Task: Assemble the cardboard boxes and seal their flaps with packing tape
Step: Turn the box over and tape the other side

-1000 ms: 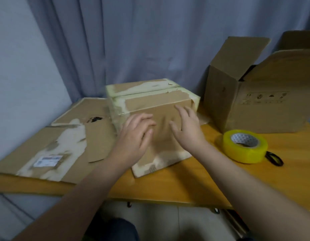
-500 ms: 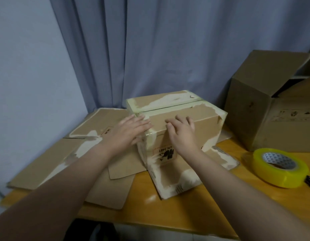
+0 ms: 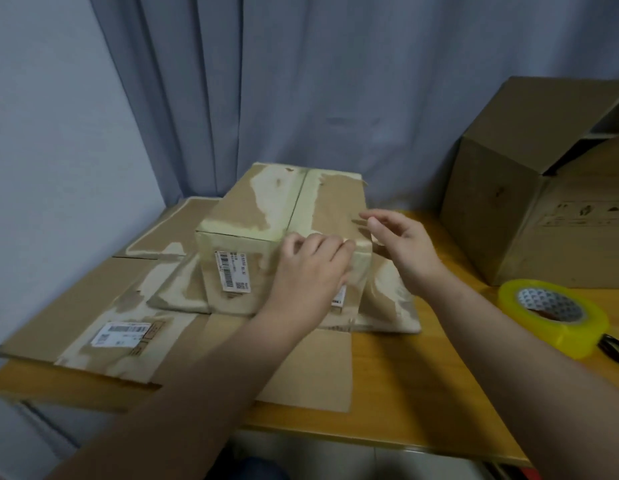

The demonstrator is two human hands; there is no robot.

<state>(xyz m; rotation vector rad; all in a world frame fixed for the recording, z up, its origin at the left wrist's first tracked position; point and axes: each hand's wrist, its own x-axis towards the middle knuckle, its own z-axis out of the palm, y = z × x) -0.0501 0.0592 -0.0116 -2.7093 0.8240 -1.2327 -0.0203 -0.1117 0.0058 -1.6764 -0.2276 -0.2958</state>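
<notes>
Left grip (image 3: pixel 311 268) is curling its fingers over the near top edge of the small taped box (image 3: pixel 287 209), palm lying on the near face. Right grip (image 3: pixel 405 244) is hovering loose-fingered and holding nothing, just at the box's right top edge; contact unclear. Box is sitting on flattened cardboard (image 3: pixel 93 306) on the worktop (image 3: pixel 405 393). Yellow tape roll (image 3: pixel 554 313) is lying well right of both grips.

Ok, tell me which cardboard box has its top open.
The large box at the right, behind the yellow tape roll: its flap stands raised. The small box in the middle is folded shut.
</notes>
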